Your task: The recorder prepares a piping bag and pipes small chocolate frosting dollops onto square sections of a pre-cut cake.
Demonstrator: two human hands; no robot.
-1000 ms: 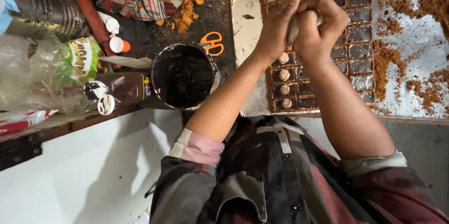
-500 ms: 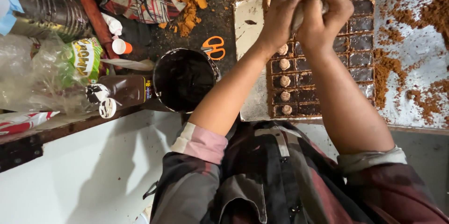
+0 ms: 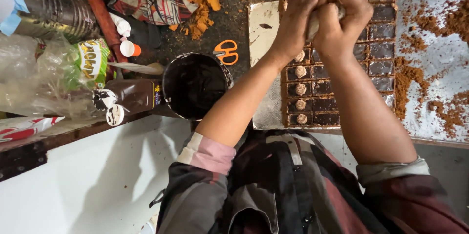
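Piping bag (image 3: 323,18) is clamped between both your hands at about 1 o'clock in the head view: left hand (image 3: 293,21) and right hand (image 3: 348,16) are wrapped tight around it, only a pale sliver showing between the fingers. It sits over the upper left part of the cut chocolate slab (image 3: 378,50), which lies on a pale board (image 3: 264,23). Progress, as I read it: five cream rosettes (image 3: 300,89) are done, running up the slab's left column from the 6 o'clock edge to just under your hands. The other columns of squares look bare, so most of the slab is left. Dark mixing bowl (image 3: 194,85) sits at 9 o'clock of the slab, orange scissors (image 3: 226,51) just above it. Brown crumbs (image 3: 415,75) are scattered at 3 o'clock.
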